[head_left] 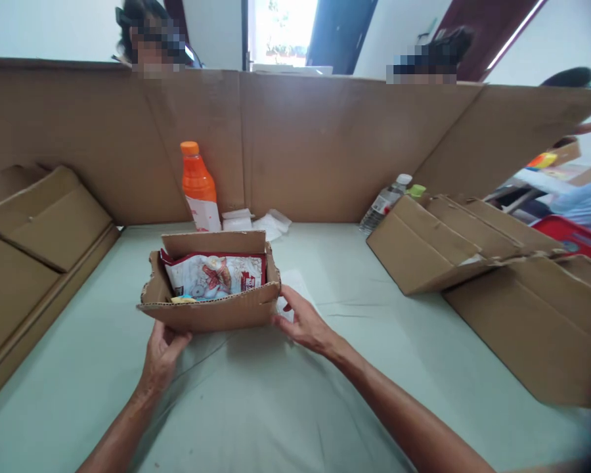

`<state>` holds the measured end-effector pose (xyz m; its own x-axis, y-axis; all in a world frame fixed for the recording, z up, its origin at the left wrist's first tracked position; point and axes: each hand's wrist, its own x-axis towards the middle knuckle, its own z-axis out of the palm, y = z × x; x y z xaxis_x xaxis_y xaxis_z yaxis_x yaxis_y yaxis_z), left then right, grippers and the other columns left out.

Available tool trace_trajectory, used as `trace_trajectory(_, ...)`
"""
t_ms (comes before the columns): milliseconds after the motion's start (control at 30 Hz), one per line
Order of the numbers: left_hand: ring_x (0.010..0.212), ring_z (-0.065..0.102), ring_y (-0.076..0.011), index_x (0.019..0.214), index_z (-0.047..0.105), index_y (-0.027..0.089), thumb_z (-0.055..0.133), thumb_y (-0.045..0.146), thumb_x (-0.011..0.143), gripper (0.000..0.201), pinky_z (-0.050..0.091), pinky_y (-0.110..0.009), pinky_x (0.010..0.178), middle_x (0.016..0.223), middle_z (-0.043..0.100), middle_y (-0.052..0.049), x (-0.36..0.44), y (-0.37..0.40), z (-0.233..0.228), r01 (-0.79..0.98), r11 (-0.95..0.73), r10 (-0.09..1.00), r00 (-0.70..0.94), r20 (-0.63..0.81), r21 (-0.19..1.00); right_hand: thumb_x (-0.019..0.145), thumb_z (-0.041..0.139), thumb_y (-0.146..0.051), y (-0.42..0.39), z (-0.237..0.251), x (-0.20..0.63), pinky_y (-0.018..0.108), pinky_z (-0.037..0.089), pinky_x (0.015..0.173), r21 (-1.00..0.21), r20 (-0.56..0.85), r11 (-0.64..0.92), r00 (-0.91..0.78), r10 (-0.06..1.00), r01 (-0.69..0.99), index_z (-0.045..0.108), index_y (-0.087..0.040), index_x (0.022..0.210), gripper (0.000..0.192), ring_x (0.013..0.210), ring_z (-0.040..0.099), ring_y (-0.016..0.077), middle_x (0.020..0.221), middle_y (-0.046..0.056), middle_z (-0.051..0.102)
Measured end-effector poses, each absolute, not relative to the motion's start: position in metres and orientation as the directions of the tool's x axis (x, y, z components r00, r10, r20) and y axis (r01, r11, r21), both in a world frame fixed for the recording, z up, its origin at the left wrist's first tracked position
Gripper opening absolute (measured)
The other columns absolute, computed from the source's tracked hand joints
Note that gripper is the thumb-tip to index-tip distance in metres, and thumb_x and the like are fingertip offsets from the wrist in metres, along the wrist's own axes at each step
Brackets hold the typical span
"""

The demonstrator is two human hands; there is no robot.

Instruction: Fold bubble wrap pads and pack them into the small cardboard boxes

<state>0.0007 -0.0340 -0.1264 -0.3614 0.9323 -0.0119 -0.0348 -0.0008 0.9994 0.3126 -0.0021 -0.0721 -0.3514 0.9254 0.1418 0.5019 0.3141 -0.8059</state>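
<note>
A small open-topped cardboard box (211,318) is held between my two hands over the middle of the table. Inside it lies a red-and-white printed food bag (221,276), with a bit of yellow and blue packaging in front of it. My left hand (160,355) grips the box low at its front left corner, fingers partly hidden under it. At the right end, my right hand (303,322) has its thumb and fingers on the corner of the box. White paper or plastic (295,286) shows behind the right hand.
An orange bottle (200,187) stands at the back, with white packets (237,220) and crumpled white plastic (273,225) beside it. Cardboard boxes (428,253) stand at right, a clear bottle (387,202) behind them. More cardboard (49,223) lines the left. A tall cardboard wall (315,144) closes the back; people are beyond it.
</note>
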Motion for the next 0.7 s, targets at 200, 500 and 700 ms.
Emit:
trace_trajectory(200, 0.118, 0.061, -0.0312, 0.113, 0.059, 0.017, 0.088, 0.043, 0.057, 0.068, 0.044, -0.046, 0.111, 0.11, 0.068, -0.009, 0.001, -0.036, -0.125, -0.012, 0.077, 0.894, -0.442, -0.075, 0.997, 0.086, 0.061, -0.027, 0.001, -0.092, 0.285, 0.039, 0.058, 0.084, -0.865, 0.226, 0.333, -0.302, 0.926, 0.376, 0.048, -0.021, 0.145, 0.061, 0.115, 0.061, 0.0273, 0.137, 0.013, 0.06)
trace_trajectory(500, 0.126, 0.057, -0.0291, 0.135, 0.05, 0.018, 0.077, 0.039, 0.073, 0.072, 0.043, -0.049, 0.113, 0.135, 0.06, -0.013, -0.017, -0.01, -0.119, 0.18, 0.041, 0.93, -0.366, 0.029, 0.983, 0.092, 0.054, -0.025, 0.027, -0.066, 0.338, 0.031, 0.056, 0.079, -0.804, 0.111, 0.309, -0.382, 0.918, 0.509, 0.071, -0.023, 0.12, 0.032, 0.1, 0.07, 0.0196, 0.117, 0.007, 0.075)
trace_trajectory(700, 0.128, 0.057, -0.0304, 0.124, 0.065, 0.022, 0.067, 0.045, 0.084, 0.046, 0.039, -0.053, 0.116, 0.14, 0.06, -0.011, -0.001, -0.108, -0.119, 0.411, 0.126, 0.947, -0.32, 0.014, 0.903, 0.088, 0.062, -0.018, -0.011, -0.099, 0.372, 0.045, 0.053, 0.094, -0.44, 0.143, 0.416, -0.395, 0.907, 0.796, 0.076, -0.023, 0.106, 0.023, 0.112, 0.066, 0.0281, 0.122, 0.01, 0.073)
